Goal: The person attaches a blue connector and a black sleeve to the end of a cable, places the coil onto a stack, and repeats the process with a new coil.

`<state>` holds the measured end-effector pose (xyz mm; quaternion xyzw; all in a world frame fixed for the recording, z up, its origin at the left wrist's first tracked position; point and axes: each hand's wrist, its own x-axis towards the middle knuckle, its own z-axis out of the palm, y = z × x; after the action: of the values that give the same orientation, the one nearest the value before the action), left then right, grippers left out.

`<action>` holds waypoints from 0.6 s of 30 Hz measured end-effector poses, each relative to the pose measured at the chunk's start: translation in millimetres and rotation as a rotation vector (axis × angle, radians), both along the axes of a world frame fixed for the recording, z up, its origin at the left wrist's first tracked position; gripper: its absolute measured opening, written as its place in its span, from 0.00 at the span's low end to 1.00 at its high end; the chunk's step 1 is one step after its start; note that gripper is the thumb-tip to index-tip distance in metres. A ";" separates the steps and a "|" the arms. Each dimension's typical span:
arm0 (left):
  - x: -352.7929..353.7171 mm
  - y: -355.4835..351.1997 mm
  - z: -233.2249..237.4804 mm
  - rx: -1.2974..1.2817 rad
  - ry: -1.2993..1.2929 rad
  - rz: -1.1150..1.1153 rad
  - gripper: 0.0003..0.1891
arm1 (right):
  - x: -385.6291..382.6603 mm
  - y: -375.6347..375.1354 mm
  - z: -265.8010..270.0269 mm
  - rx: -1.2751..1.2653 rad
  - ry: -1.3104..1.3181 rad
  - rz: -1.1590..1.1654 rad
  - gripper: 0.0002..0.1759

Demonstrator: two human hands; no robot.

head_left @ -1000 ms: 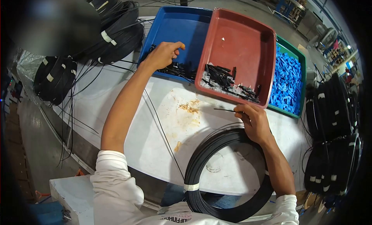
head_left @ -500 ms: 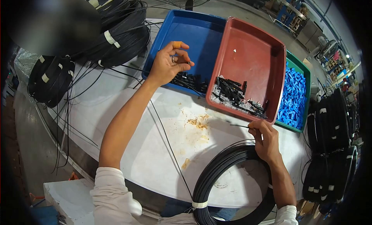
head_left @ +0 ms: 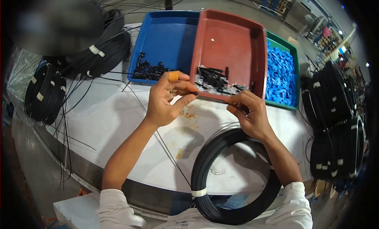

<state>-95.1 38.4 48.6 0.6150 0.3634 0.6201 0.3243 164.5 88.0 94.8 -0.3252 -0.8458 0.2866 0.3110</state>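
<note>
My left hand [head_left: 165,100] is closed in a pinch, with a small black connector [head_left: 195,93] between thumb and fingertips. An orange wrap covers part of its index finger. Facing it, my right hand [head_left: 252,112] pinches the end of a thin black cable, mostly hidden by the fingers. A gap separates the two pinches. Below my right hand, a large coil of black cable [head_left: 201,166] rests at the table's front edge, bound with white tape [head_left: 199,192]. Just beyond my hands stand a blue tray [head_left: 167,31] and a red tray [head_left: 233,35], both holding black pieces.
A green tray [head_left: 295,77] full of small blue parts [head_left: 280,75] stands at the right. More black cable coils sit at the left [head_left: 45,93] and right [head_left: 329,148]. Loose cables cross the white table [head_left: 130,158], which has brown stains.
My left hand has come down and right from over the blue tray, holding a small black piece. My right hand has risen toward it. The view has shifted, moving the trays leftward.
</note>
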 end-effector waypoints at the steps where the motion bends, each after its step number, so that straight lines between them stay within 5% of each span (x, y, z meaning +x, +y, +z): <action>1: 6.9 -2.9 1.0 0.022 0.039 -0.001 0.26 | 2.0 -1.7 2.1 0.019 0.043 0.022 0.07; 18: 56.0 0.8 -6.9 0.079 -0.080 -0.139 0.28 | 20.6 -0.1 -0.7 0.119 0.117 0.067 0.12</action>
<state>-39.1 39.1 41.6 0.6257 0.2818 0.6340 0.3566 185.1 87.9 94.1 -0.2606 -0.8519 0.2648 0.3691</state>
